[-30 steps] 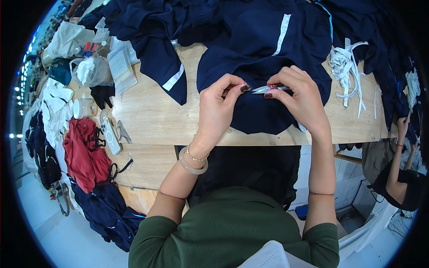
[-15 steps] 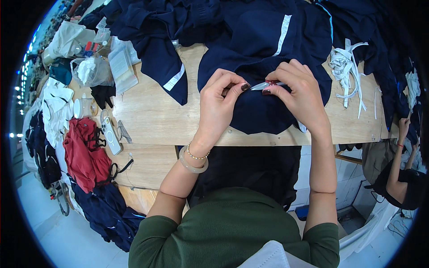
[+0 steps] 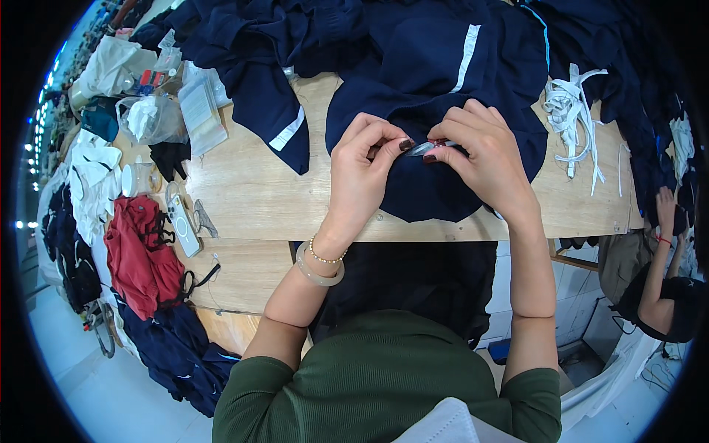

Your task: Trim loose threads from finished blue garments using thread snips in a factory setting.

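A dark navy garment [image 3: 436, 188] with a white stripe lies spread on the wooden table in front of me. My left hand [image 3: 369, 151] is closed, its thumb and fingers pinching a bit of the garment's edge. Between the thumb and fingers of my right hand [image 3: 480, 144] are thread snips [image 3: 419, 149], small and silver, with the pointed end directed left. Their tip sits right by my left fingertips, over the navy cloth. My fingers cover the snips' rear part, and the exact spot of contact is too small to make out.
More navy garments [image 3: 258, 44] are heaped along the far side. White tapes [image 3: 569, 111] lie tangled at the right. To the left are a plastic bag [image 3: 151, 118], a phone [image 3: 183, 225] and a red bag [image 3: 144, 255]. Another person's hand [image 3: 666, 210] shows at the far right.
My right hand has shifted slightly left with the snips, bringing it closer to my left fingertips. My left hand stays put. The other person's hand at the far right has moved a little.
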`<state>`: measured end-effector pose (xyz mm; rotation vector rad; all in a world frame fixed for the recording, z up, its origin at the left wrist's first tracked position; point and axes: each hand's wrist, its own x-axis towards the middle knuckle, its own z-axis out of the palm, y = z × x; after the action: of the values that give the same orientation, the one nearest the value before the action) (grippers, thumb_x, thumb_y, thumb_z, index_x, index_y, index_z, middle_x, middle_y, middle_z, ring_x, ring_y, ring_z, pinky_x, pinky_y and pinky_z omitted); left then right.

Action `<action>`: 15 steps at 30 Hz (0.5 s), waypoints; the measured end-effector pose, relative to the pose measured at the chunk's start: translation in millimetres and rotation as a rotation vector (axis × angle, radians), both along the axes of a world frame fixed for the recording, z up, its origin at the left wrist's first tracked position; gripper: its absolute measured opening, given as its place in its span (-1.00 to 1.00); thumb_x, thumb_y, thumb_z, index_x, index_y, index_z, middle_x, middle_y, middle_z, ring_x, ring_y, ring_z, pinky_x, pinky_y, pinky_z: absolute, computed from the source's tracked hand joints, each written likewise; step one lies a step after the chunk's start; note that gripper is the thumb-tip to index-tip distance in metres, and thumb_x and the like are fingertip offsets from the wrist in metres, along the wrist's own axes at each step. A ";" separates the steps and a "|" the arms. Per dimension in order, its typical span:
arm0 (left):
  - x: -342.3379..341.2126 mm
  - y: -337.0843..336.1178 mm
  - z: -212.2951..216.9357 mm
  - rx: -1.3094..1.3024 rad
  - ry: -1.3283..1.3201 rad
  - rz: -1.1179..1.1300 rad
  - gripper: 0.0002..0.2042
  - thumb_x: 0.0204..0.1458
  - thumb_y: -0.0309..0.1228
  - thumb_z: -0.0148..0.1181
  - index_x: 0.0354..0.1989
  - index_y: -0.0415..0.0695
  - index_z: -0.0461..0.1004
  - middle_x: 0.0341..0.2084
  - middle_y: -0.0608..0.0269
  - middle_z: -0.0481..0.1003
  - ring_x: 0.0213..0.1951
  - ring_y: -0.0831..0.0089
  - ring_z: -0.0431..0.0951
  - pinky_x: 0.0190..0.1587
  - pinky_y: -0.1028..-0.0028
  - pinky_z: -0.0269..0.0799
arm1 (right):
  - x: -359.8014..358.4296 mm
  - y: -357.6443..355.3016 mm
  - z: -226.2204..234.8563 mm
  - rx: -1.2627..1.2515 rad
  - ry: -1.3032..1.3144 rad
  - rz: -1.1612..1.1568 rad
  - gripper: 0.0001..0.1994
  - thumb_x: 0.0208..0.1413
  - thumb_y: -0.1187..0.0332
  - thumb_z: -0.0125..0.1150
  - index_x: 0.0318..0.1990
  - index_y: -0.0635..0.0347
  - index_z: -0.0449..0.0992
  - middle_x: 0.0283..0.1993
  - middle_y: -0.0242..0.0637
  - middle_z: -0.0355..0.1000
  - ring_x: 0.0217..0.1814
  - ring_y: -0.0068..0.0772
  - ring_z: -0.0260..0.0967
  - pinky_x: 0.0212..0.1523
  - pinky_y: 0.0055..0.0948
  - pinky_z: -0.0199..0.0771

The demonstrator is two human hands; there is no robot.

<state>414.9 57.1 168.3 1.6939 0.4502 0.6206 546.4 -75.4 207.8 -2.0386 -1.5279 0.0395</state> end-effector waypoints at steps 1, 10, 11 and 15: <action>0.0 0.6 -1.3 -0.010 -0.012 0.004 -0.98 0.05 -0.65 0.18 -0.40 -0.32 0.51 -0.41 0.31 0.40 -0.45 0.62 0.41 -0.37 0.64 0.32 | -0.2 0.2 -0.3 0.000 -0.006 0.003 -0.83 -0.09 0.32 0.35 -0.42 0.20 0.53 -0.45 -0.42 0.35 -0.34 -0.38 0.22 -0.26 -0.42 0.18; -22.2 26.4 -8.0 -0.060 -0.062 0.214 -0.87 0.28 -0.44 -0.03 -0.24 -0.22 0.41 -0.38 0.32 0.46 -0.32 0.62 0.44 -0.22 0.62 0.37 | 1.3 -17.8 -12.7 0.321 0.676 -0.314 -0.88 0.03 0.45 0.27 -0.26 0.23 0.54 -0.36 -0.36 0.41 -0.28 -0.54 0.39 -0.26 -0.55 0.34; -26.7 28.4 -8.2 -0.061 -0.061 0.213 -0.87 0.28 -0.44 -0.03 -0.24 -0.22 0.41 -0.38 0.32 0.46 -0.32 0.62 0.44 -0.22 0.62 0.37 | -1.8 -20.2 -13.2 0.379 0.809 -0.357 -0.89 0.04 0.46 0.27 -0.26 0.23 0.54 -0.36 -0.40 0.40 -0.28 -0.59 0.38 -0.26 -0.58 0.33; -45.7 27.8 -12.3 -0.094 0.097 0.134 -0.86 0.24 -0.41 0.06 -0.24 -0.24 0.41 -0.38 0.31 0.47 -0.31 0.60 0.44 -0.23 0.61 0.36 | -9.6 -31.3 -20.4 0.201 0.716 -0.185 -0.87 -0.01 0.50 0.29 -0.27 0.22 0.54 -0.38 -0.44 0.38 -0.36 -0.62 0.29 -0.32 -0.61 0.27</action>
<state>369.2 84.9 155.9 1.6184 0.6566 0.6068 536.8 -106.8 187.4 -1.7231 -0.8578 0.4698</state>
